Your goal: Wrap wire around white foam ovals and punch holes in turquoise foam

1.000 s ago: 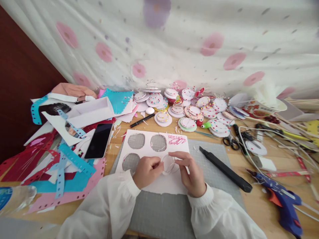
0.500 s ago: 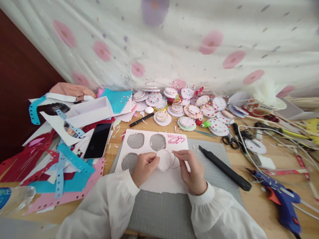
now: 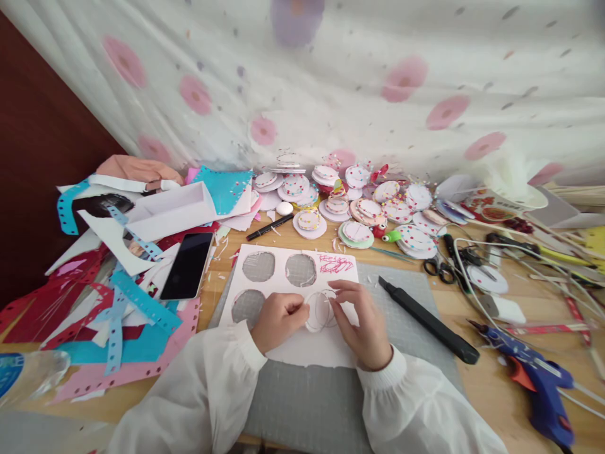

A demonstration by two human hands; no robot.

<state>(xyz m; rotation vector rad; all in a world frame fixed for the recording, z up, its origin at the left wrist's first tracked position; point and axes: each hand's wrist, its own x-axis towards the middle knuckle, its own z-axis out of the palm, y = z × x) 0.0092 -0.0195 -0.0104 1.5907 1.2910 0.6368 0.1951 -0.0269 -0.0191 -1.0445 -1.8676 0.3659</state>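
Note:
Between thumb and forefinger, my left hand (image 3: 281, 321) pinches the edge of a small white disc (image 3: 314, 310). My right hand (image 3: 363, 323) grips a thin ring (image 3: 335, 325), which overlaps the disc's right part. What the ring is made of I cannot tell; it looks like wire or a narrow strip. Beneath both hands lies a white sheet (image 3: 293, 353) with round holes cut in it and red scribbles at its upper right. The sheet rests on a grey cutting mat (image 3: 302, 403).
A black utility knife (image 3: 428, 320) lies right of the sheet, with scissors (image 3: 439, 270) and a blue glue gun (image 3: 529, 372) beyond. Paper scraps (image 3: 142, 302) and a phone (image 3: 187, 266) are at left. Decorated discs (image 3: 355, 233) and a black marker (image 3: 269, 227) line the back.
The ring has moved left over the disc, so the two overlap more. My hands are closer together, and my left hand has shifted slightly right.

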